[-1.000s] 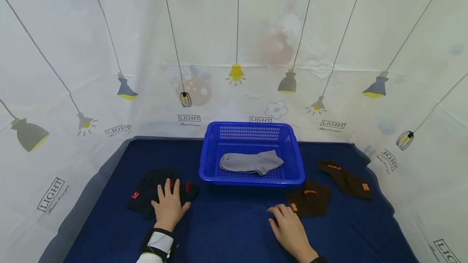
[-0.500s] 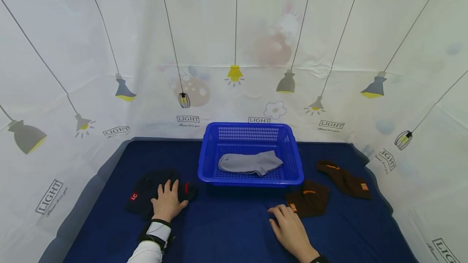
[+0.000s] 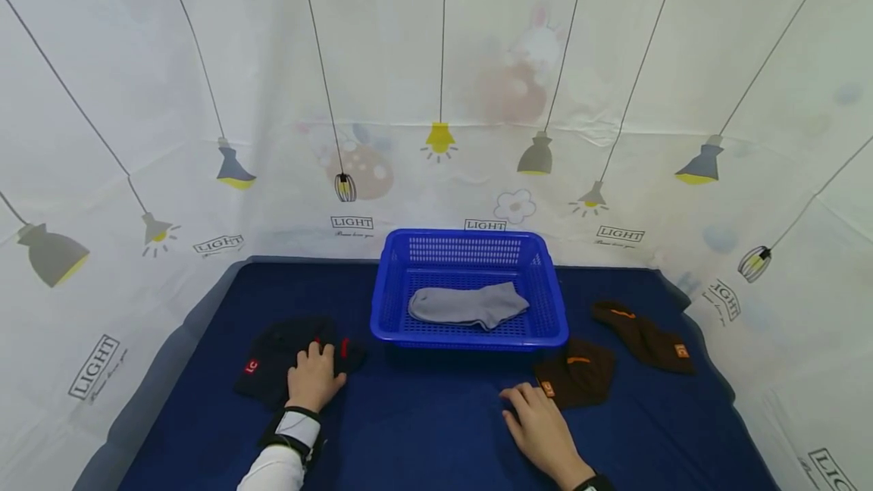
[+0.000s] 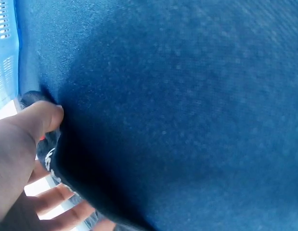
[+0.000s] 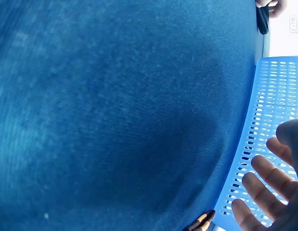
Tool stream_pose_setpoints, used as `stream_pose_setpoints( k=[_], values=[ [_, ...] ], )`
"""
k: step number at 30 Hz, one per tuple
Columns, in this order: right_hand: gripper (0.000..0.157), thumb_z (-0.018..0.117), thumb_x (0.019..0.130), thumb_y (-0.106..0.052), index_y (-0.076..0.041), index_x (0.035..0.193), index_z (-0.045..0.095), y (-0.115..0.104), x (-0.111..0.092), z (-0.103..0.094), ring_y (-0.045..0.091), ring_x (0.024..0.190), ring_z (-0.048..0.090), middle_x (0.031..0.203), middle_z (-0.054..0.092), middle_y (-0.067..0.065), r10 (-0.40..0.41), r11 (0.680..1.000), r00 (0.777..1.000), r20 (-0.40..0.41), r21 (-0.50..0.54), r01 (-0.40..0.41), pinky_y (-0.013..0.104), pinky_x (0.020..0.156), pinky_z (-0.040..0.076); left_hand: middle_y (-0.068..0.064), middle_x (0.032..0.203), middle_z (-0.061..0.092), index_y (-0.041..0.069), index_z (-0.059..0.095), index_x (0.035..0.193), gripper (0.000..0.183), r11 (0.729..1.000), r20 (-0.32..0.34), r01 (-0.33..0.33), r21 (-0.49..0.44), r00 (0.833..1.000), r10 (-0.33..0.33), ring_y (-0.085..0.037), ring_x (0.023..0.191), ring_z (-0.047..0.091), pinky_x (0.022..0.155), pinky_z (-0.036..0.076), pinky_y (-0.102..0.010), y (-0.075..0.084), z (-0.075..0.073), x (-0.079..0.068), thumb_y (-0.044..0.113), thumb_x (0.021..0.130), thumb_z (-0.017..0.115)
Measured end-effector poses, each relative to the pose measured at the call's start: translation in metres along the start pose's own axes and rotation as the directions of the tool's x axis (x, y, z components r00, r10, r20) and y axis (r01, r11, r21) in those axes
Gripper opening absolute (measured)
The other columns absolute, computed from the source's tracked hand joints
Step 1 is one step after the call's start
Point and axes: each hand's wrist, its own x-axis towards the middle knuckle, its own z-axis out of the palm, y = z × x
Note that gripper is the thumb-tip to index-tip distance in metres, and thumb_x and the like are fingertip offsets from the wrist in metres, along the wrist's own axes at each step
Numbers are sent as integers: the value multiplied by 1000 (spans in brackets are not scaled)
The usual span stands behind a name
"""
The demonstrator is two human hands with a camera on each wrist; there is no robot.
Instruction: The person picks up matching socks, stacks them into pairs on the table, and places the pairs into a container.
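Two black socks with red marks lie overlapping at the left in the head view. My left hand [image 3: 314,380] is over the right-hand black sock [image 3: 351,357], its fingers bent down onto the fabric. In the left wrist view, thumb and fingers of the left hand [image 4: 23,154] pinch this black sock [image 4: 74,180] between them. The other black sock [image 3: 262,370] spreads out to the left. My right hand [image 3: 542,426] rests on the cloth with loosely curled fingers, holding nothing, beside a brown sock [image 3: 586,377] with orange marks.
A blue plastic basket [image 3: 470,341] stands at the back middle, with grey socks [image 3: 467,304] lying inside. A second brown sock [image 3: 648,339] lies right of it. Dark blue cloth [image 3: 423,430] covers the table, and a white printed curtain [image 3: 395,59] encloses the back and sides.
The fingers of my left hand were spread over the black sock and have drawn in and curled onto it, shifting its red mark slightly left. My right hand has stayed in place.
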Motion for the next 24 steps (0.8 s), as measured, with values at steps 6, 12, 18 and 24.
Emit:
stream_pose_setpoints(
  k=[6, 12, 18, 24],
  values=[
    [25, 90, 88, -8, -10, 109, 76, 4, -3, 3, 22, 88, 64, 100, 64, 1, -21, 1000, 999, -29, 0, 21, 40, 70, 52, -30, 108, 63, -8, 66, 117, 43, 999, -86, -14, -37, 996, 11, -51, 98, 64, 72, 60, -65, -4, 4, -1, 10, 84, 88],
    [24, 88, 91, -7, -14, 111, 77, -3, -1, -6, 22, 94, 65, 103, 64, -2, 72, 997, 996, 58, -2, -72, 40, 78, 54, -29, 98, 65, -6, 68, 113, 36, 996, -161, -47, -71, 986, 35, -52, 86, 69, 65, 58, -66, -16, 20, 4, 0, 79, 80],
    [23, 88, 92, -7, -14, 110, 77, -5, 0, -7, 22, 95, 65, 103, 65, -2, 79, 997, 994, 70, 0, -79, 40, 79, 55, -26, 98, 66, -4, 70, 115, 37, 997, -145, -41, -72, 989, 31, -50, 85, 70, 66, 59, -65, -15, 15, -1, -2, 80, 80],
    [23, 89, 91, -7, -15, 109, 76, -3, 1, -7, 22, 95, 66, 103, 65, -2, 80, 997, 995, 64, -10, -80, 41, 80, 55, -22, 94, 63, -2, 70, 111, 40, 992, -276, -117, -51, 956, 98, -46, 78, 67, 60, 56, -61, -23, 34, -1, -3, 74, 83]
  ],
)
